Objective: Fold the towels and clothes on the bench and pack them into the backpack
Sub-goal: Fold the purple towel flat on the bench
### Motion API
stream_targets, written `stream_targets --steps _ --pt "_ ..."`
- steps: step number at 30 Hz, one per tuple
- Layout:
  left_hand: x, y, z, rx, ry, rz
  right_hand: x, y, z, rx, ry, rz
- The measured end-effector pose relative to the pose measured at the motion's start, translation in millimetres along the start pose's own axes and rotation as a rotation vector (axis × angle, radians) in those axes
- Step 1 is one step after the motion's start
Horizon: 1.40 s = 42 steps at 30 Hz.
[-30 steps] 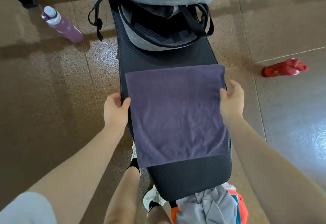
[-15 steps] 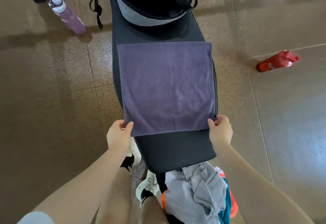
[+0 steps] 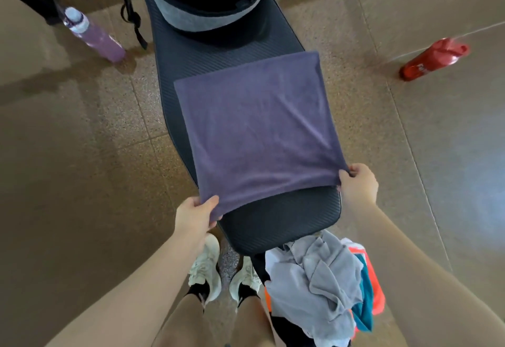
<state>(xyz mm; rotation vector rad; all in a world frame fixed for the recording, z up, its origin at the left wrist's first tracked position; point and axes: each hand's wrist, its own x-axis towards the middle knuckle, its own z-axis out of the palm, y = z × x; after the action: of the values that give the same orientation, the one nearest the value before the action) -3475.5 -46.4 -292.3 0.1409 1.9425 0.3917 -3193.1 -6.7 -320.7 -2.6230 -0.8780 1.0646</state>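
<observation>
Two hands pinch near corners of purple towel [image 3: 254, 130]: left hand [image 3: 195, 216] at lower-left corner, right hand [image 3: 358, 184] at lower-right corner, near edge lifted off black ribbed bench [image 3: 281, 221]. Towel folded square, centre frame. Grey backpack [image 3: 202, 4] on bench, top centre. Crumpled clothes [image 3: 322, 286] at bottom right. Brown speckled tile floor [image 3: 82, 155], glossy; purple bottle [image 3: 94, 34] upper left, red bottle [image 3: 431, 59] lying upper right.

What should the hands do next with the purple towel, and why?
Probably lift the near edge and carry it over to the far edge, halving the purple towel. The left hand and right hand each pinch a near corner, raised slightly off the bench, and the towel looks too wide for the backpack.
</observation>
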Motion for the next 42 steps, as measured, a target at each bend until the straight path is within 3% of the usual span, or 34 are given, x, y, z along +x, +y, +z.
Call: stream_targets --steps 2,4,7,13,16,22,25,28,30,37,42 --pt "-5.1 -5.5 -8.1 0.092 -0.108 -0.109 -2.7 7.2 -6.5 -0.027 -0.056 0.061" --pt "-3.2 -4.2 -17.4 0.342 -0.139 -0.126 -12.8 8.9 -7.6 -0.037 -0.046 0.076" --pt "12.5 17.8 -32.0 0.715 -0.049 0.083 -41.8 0.0 -3.6 -0.045 0.042 0.078" --pt "36.8 125.8 -34.5 0.867 -0.048 0.545 -104.9 -30.6 35.9 0.070 0.091 0.115" --pt "49.0 170.1 -37.0 1.008 -0.127 0.731 -134.2 -51.1 61.3 0.137 0.188 0.282" --pt "76.1 210.3 -51.0 1.176 -0.200 0.960 -189.6 -71.2 142.8 0.523 0.181 0.780" --pt "97.7 209.4 -51.3 1.169 -0.149 0.958 -195.7 -78.9 187.5 0.841 0.235 1.068" --pt "111.7 204.1 -52.4 1.081 -0.126 0.902 -189.4 -82.5 208.8 1.368 0.454 1.224" --pt "117.8 202.8 -50.4 1.027 -0.135 0.860 -187.1 -83.9 210.6 1.627 0.503 1.302" --pt "126.9 209.1 -37.0 1.048 -0.228 0.798 -184.1 -93.7 216.9 1.836 0.369 1.283" --pt "127.3 217.5 -67.4 0.890 -0.407 0.554 -190.1 -108.4 206.5 1.902 0.368 1.302"
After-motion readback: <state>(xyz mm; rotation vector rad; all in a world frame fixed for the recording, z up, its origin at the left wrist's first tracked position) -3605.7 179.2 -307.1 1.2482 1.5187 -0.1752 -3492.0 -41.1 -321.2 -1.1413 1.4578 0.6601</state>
